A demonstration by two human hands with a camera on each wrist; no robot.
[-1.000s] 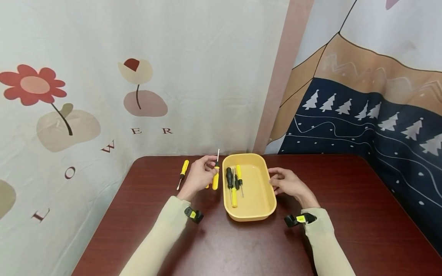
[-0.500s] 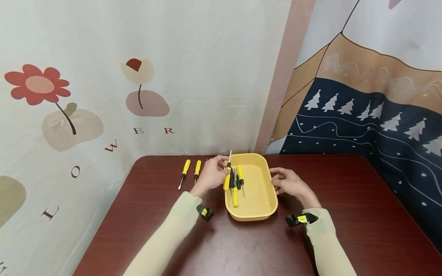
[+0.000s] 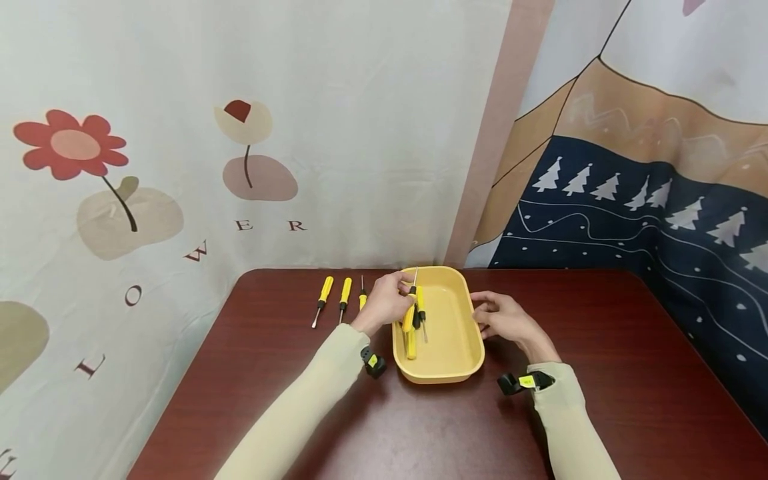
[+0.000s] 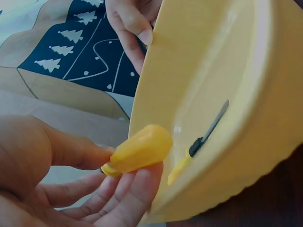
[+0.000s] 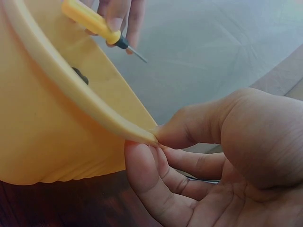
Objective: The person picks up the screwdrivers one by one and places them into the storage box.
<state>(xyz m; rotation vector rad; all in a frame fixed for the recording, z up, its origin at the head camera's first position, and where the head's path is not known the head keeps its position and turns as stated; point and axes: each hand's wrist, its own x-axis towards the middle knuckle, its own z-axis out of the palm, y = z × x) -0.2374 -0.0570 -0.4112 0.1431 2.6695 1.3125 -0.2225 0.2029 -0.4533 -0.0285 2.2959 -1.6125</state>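
Over the left side of a yellow plastic tray (image 3: 447, 363), my left hand (image 3: 387, 303) pinches a yellow-handled screwdriver (image 4: 142, 149) between thumb and fingers. Its black collar and thin metal shaft point away from me, as the right wrist view shows. My right hand (image 3: 507, 320) grips the tray's right rim, thumb on top and fingers below (image 5: 142, 165). Inside the tray lie several screwdrivers, among them one with a yellow handle and black collar (image 4: 191, 149). My left hand and the held screwdriver partly cover the others.
Left of the tray, three yellow-handled screwdrivers lie in a row on the dark red table (image 3: 288, 400): a left one (image 3: 323, 300), a middle one (image 3: 345, 298) and one partly hidden by my left hand (image 3: 363, 293). A printed curtain (image 3: 360, 133) hangs behind the table.
My left hand has carried the screwdriver rightward from beside the tray to above its left side. The screwdrivers left on the table have come into view. My right hand stays at the rim.
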